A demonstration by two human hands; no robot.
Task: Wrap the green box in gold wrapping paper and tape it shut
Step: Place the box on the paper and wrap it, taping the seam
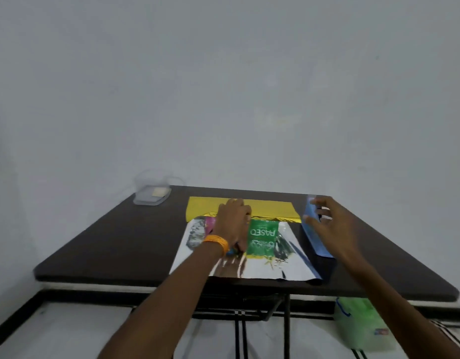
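Wrapping: your left hand (232, 221) rests against one green box (262, 238) on one gold wrapping paper (271, 209), grip unclear; your right hand (327, 226) hovers spread beside one blue pack (320, 247).

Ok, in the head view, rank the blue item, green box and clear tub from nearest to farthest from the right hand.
From the right hand:
1. Blue item: at its fingertips, on the right side.
2. Green box: to its left, in the middle.
3. Clear tub: at the far left corner.
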